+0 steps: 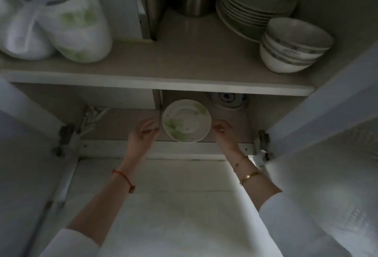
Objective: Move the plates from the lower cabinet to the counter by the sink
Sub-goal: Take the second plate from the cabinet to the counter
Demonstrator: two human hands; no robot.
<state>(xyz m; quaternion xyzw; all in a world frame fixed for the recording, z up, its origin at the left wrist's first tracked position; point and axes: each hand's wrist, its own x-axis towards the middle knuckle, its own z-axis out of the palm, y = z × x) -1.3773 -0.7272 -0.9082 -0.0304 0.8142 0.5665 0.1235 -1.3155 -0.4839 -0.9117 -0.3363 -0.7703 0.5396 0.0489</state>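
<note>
Your left hand (143, 136) and right hand (224, 132) flank the plate (186, 120), fingers loosely curled and apart, just beside its rim. The blur hides whether they touch it. The round plate lies face up at the front of the lower shelf (235, 117), right of the divider (159, 101).

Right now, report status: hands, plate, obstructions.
Both open: left hand, right hand flank green-patterned plate, no grip yet. Plate on lower shelf. Behind it blue-patterned dish, not in the way.

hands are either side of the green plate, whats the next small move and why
Probably close the left hand and right hand inward onto the rim of the green-patterned plate: they flank it on the lower shelf, fingers loose, apparently not holding it yet.
</note>
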